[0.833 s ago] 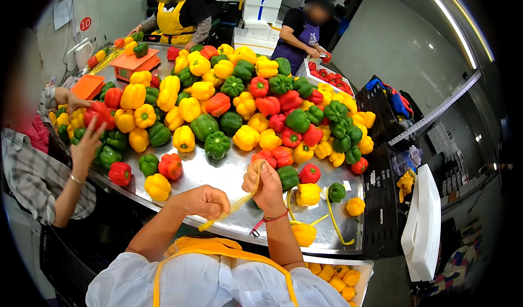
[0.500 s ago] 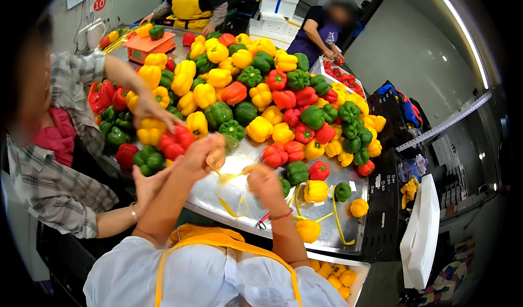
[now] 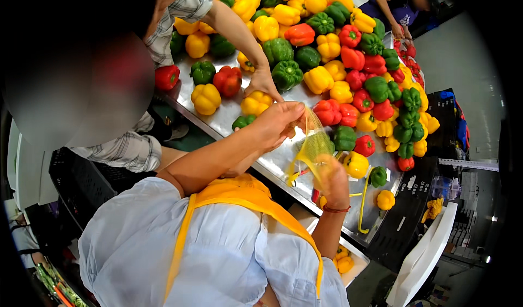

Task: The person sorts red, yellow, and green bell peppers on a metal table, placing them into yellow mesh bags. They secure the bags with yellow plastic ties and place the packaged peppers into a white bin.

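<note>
Net (image 3: 316,142) spread wider — hands (image 3: 277,125) (both) gripping.

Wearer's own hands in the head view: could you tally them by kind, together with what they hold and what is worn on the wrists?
Bare hands: 2, the left hand and the blurred right hand
Yellow mesh net: 1, spanning between them
Red wrist cord: 1, on the right wrist
Total: 4

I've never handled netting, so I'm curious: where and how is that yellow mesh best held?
Probably by pinching its opposite ends, coming from the left and right: the yellow mesh looks thin and limp, and spans from the left hand to the blurred right hand, its middle spread between them.
</note>
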Demonstrator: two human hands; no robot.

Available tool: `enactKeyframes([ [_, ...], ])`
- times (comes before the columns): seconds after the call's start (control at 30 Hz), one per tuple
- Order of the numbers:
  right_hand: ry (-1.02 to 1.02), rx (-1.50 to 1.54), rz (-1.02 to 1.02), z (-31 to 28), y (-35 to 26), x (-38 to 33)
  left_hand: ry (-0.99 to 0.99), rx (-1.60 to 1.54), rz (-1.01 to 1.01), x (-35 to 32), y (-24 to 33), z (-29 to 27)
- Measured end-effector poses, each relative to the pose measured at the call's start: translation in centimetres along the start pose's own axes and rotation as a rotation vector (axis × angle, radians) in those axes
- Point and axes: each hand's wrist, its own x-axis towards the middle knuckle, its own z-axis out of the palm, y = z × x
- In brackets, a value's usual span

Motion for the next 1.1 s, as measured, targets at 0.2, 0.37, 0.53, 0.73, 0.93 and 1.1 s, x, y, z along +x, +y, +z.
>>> enactKeyframes([
  [0.2, 0.489, 0.079, -0.355, -3.0, 0.9, -0.4, -0.367, -0.163, -0.410, 0.0, -3.1, -0.9],
  [0.37, 0.627, 0.228, -0.404, -3.0, 1.2, 0.5, -0.493, 0.085, -0.499, -2.1, -4.3, 0.7],
  [0.53, 0.285, 0.440, -0.118, -2.4, 2.8, -0.1, 0.016, 0.170, -0.156, 0.3, -1.2, -1.5],
  [0.73, 0.084, 0.117, -0.019, 0.6, 3.0, 1.4, 0.011, -0.035, -0.079, 1.8, -0.5, -2.6],
  [0.93, 0.593, 0.169, -0.332, -1.8, 1.4, 5.0, -0.063, 0.007, -0.425, -1.4, -3.2, -2.4],
  [1.1, 0.208, 0.616, -0.202, -1.9, 3.0, 5.9, -0.110, 0.097, -0.368, -0.8, -1.5, -2.3],
])
